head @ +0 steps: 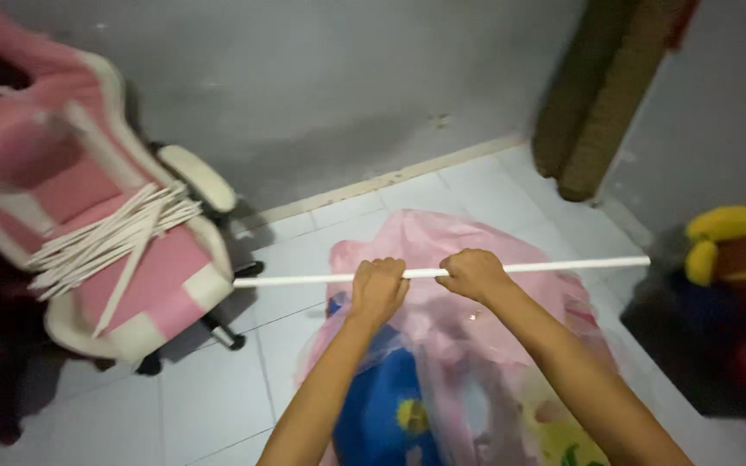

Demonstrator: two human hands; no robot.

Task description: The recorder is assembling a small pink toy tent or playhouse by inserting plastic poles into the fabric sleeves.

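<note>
- Tiled floor (218,406): pale, smooth square tiles.
- Pink padded chair (123,259), cream-trimmed, carrying a bundle of thin white rods (114,237) on its seat.
- Crinkled pink plastic sheeting (442,237), translucent, heaped over blue and yellow fabric (386,414).
- Long white rod (563,265), slim and straight, held level above the sheeting.
- Left hand (377,289) and right hand (474,273): each grip clamped round the rod, fists close together near its middle.
</note>
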